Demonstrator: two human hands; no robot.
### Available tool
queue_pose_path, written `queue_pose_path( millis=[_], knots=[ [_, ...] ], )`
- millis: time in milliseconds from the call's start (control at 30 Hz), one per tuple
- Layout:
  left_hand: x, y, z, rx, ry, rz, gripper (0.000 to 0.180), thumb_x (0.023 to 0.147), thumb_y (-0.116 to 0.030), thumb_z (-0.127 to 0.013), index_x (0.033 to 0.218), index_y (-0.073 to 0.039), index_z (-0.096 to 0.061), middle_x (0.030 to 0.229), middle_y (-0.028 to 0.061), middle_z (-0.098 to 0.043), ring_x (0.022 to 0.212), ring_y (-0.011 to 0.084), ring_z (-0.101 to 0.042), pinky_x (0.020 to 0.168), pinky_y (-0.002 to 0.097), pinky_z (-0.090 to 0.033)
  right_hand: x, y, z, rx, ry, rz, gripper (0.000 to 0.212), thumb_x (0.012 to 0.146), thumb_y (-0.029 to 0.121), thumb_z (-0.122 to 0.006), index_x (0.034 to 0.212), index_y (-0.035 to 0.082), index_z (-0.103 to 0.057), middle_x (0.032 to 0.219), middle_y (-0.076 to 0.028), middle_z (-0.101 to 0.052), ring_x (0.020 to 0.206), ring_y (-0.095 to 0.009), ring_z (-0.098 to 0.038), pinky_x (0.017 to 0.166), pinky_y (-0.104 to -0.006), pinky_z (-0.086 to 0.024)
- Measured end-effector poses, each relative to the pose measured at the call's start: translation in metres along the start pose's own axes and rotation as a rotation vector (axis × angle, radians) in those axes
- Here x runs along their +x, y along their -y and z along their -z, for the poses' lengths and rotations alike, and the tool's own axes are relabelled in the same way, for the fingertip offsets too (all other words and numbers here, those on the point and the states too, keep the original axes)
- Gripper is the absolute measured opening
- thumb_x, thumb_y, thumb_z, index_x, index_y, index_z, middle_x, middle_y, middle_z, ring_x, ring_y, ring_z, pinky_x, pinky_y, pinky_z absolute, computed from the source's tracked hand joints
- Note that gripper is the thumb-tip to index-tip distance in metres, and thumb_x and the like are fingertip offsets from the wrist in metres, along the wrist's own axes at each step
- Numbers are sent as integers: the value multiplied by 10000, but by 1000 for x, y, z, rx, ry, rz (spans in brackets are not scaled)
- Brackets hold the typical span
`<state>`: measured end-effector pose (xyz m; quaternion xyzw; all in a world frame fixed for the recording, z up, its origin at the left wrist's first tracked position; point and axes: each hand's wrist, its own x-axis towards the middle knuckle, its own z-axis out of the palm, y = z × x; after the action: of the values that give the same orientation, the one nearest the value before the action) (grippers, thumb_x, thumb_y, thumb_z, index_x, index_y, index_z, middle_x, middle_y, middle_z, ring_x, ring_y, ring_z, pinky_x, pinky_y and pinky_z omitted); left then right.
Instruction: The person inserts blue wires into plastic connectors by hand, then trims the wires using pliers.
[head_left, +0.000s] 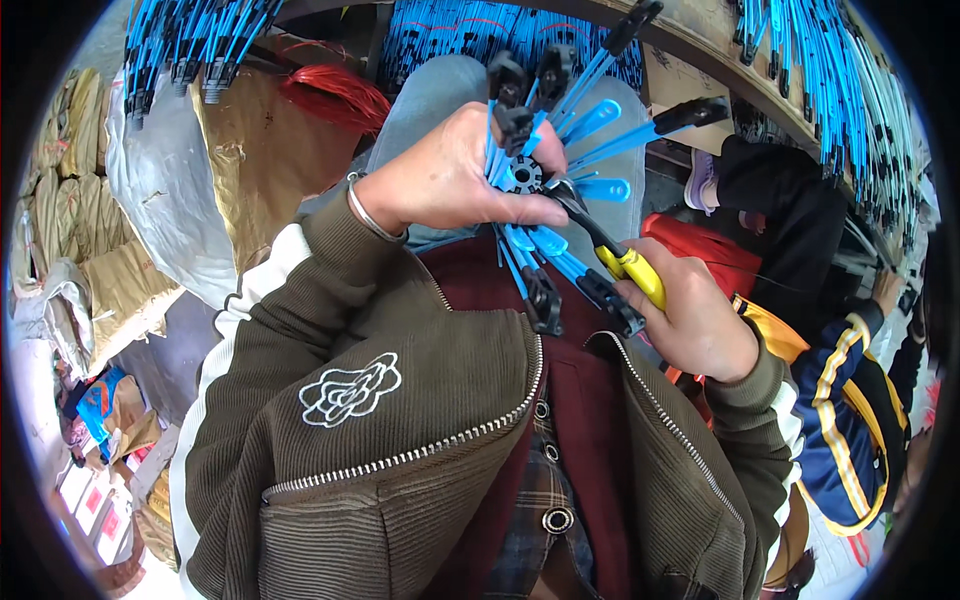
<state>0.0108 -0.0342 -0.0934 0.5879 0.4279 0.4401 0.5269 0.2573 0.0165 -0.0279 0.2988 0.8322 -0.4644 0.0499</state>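
My left hand (445, 180) is wrapped round a black slotted hub (525, 176) of what looks like an umbrella frame. Blue ribs (598, 119) with black end pieces fan out from it on several sides, some upright past my fingers and some down toward my chest. In my right hand (700, 315) is a pair of pliers (640, 277) with yellow grips and dark metal arms. Their jaws reach the right side of the hub, close by my left thumb. Whether the jaws bite on a wire or a rib end is too small to tell.
Dense bundles of blue ribs (205, 45) hang at the upper left, with more ribs (865, 110) at the upper right. A wooden rail (755, 75) crosses the far side. Red strands (338, 96) lie beside brown wrapping (265, 130). Another person in dark trousers (775, 190) sits at right.
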Motion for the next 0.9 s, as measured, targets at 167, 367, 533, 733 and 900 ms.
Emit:
queue_pose_path(
  millis=[167, 367, 533, 733, 900],
  knots=[
    [-4, 4, 4, 49, 33, -83, 276, 648, -87, -795, 843, -31, -609, 845, 84, -610, 812, 204, -593, 726, 308, -479, 9, -6, 10, 90, 76, -44, 252, 827, 111, -598, 1037, -10, -525, 622, -189, -554, 567, -356, -576, 531, -402, -441],
    [-4, 5, 3, 38, 56, -120, 293, 655, -97, -792, 864, -32, -598, 835, 68, -604, 798, 173, -576, 719, 292, -469, 8, -9, 19, 29, 73, 114, 256, 805, 93, -608, 1033, -8, -550, 641, -192, -565, 592, -368, -576, 539, -399, -446],
    [1, 6, 0, 74, 23, -134, 282, 674, -118, -784, 858, -34, -587, 794, 28, -592, 751, 112, -550, 704, 256, -455, 9, 3, 22, -82, 83, 53, 259, 808, 99, -605, 1034, -16, -551, 672, -214, -578, 631, -386, -582, 556, -416, -452],
    [6, 2, 10, 3, -45, -91, 261, 676, -107, -780, 842, -30, -594, 782, 26, -586, 750, 110, -552, 701, 250, -455, 16, 15, 9, -72, 9, -40, 269, 809, 95, -605, 1035, -38, -543, 686, -215, -582, 632, -357, -586, 556, -405, -446],
    [2, -37, 35, 59, -306, -35, 237, 678, -67, -747, 858, -13, -603, 813, 37, -595, 766, 115, -564, 700, 257, -458, 22, 14, 26, -21, -303, 148, 302, 810, 80, -607, 1064, -62, -529, 689, -97, -595, 581, -151, -566, 552, -294, -441]
  ],
)
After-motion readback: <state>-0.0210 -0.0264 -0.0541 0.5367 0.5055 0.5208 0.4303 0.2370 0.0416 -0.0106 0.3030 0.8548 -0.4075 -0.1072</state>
